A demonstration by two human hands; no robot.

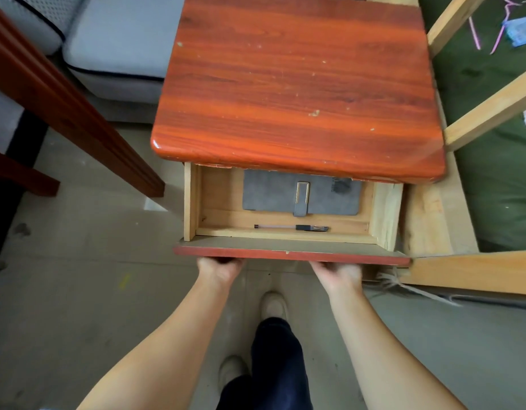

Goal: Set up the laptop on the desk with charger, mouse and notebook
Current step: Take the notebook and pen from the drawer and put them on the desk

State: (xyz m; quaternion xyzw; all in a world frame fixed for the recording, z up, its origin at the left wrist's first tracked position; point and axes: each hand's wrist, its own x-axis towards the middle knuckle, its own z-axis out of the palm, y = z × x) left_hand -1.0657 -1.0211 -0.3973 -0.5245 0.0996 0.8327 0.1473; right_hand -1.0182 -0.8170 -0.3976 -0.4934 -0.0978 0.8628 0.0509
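Note:
A red-brown wooden desk (pixel 297 84) stands in front of me with a bare top. Its drawer (pixel 291 253) is pulled partly out. Inside lies a grey notebook (pixel 273 196) with a strap clasp, its far edge hidden under the desktop. A pen (pixel 291 227) lies in front of the notebook, near the drawer's front wall. My left hand (pixel 218 269) grips the underside of the drawer front at its left part. My right hand (pixel 337 273) grips the underside further right. The fingers of both hands are hidden beneath the front panel. No laptop, charger or mouse is in view.
A grey cushioned sofa (pixel 119 45) sits at the back left, with dark red wooden furniture (pixel 63 105) beside it. A pale wooden frame (pixel 474 270) over green fabric (pixel 492 84) stands close on the right. My feet are on the concrete floor (pixel 78 291).

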